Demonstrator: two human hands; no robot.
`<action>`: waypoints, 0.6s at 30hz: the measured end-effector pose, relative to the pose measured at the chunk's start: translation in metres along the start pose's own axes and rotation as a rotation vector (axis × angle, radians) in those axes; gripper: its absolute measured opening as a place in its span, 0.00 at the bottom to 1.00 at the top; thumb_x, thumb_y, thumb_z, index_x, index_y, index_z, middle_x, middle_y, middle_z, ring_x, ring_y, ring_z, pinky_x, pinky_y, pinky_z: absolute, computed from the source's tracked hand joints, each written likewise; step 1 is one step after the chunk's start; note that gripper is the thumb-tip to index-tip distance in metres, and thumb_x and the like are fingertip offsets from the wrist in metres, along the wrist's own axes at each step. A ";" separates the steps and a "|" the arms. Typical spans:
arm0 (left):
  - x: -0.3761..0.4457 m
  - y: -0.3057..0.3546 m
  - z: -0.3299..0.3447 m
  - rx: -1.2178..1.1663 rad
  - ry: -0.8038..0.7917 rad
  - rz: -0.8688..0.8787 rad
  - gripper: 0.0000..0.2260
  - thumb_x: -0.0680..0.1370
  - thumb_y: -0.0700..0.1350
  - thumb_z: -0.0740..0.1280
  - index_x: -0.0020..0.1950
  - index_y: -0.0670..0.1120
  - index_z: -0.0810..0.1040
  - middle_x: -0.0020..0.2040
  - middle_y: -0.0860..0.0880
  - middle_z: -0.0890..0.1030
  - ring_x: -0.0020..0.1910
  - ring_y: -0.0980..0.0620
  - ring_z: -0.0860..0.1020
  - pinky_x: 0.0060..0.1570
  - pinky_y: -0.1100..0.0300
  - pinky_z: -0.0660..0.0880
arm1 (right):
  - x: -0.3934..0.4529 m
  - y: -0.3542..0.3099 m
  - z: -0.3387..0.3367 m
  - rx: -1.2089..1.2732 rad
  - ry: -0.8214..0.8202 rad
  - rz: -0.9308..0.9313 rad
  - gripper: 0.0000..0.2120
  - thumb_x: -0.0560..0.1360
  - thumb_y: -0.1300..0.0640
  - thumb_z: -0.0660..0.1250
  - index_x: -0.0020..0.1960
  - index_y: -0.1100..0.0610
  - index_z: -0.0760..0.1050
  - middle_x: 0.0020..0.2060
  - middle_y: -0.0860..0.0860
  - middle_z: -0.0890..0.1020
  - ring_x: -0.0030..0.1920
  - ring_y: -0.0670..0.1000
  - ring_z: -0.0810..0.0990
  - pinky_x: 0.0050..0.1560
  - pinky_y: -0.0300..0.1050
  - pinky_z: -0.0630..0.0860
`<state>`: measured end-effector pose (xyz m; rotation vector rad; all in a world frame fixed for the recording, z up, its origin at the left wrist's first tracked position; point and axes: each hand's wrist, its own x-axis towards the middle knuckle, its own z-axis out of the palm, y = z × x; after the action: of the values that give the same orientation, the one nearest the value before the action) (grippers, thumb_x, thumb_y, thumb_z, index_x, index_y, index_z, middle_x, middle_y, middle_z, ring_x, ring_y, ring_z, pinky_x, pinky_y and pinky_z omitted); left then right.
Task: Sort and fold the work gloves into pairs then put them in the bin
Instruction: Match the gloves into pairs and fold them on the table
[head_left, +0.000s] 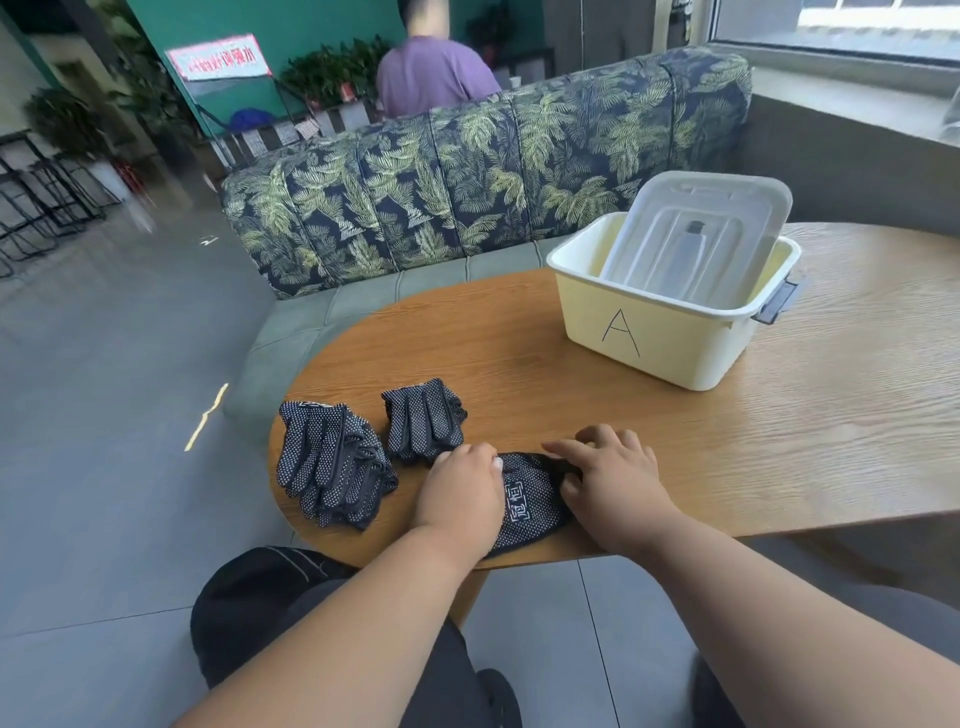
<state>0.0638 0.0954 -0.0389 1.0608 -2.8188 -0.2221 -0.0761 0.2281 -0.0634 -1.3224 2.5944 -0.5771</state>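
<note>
Dark white-dotted glove (527, 499) flat under left hand (462, 493), right hand (610, 480).

Pale yellow plastic bin (670, 332) marked "A" stands upright, its translucent lid (696, 234) tilted inside; well nearer than the bin lie three bunches of dark white-dotted fabric work gloves (332, 462); rightmost (530, 499) flattened.

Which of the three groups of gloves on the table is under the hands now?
The glove at the table's near edge, with white printed characters. The left hand and right hand press on it; the two other piles lie untouched to its left.
</note>
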 end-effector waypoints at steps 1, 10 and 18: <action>0.003 0.002 -0.002 0.007 -0.003 -0.023 0.13 0.85 0.44 0.57 0.66 0.48 0.76 0.61 0.49 0.80 0.59 0.47 0.76 0.61 0.54 0.72 | 0.000 0.000 0.001 0.007 0.002 -0.017 0.25 0.78 0.48 0.59 0.72 0.32 0.71 0.68 0.47 0.73 0.63 0.57 0.68 0.64 0.53 0.65; 0.020 0.016 -0.006 0.088 -0.049 -0.148 0.13 0.80 0.46 0.64 0.63 0.45 0.80 0.61 0.45 0.77 0.61 0.44 0.75 0.64 0.53 0.74 | 0.002 0.000 0.003 -0.004 -0.007 -0.015 0.28 0.74 0.44 0.49 0.66 0.29 0.77 0.65 0.42 0.75 0.62 0.54 0.69 0.65 0.53 0.67; 0.012 0.010 -0.001 -0.632 0.018 -0.365 0.08 0.73 0.51 0.70 0.39 0.49 0.77 0.35 0.53 0.80 0.36 0.51 0.77 0.36 0.58 0.71 | 0.001 -0.002 0.002 0.003 0.005 0.006 0.36 0.68 0.39 0.41 0.67 0.29 0.76 0.65 0.41 0.75 0.63 0.54 0.69 0.66 0.53 0.67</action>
<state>0.0484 0.0943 -0.0355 1.3591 -2.2411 -1.0409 -0.0747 0.2253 -0.0644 -1.3130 2.5998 -0.5838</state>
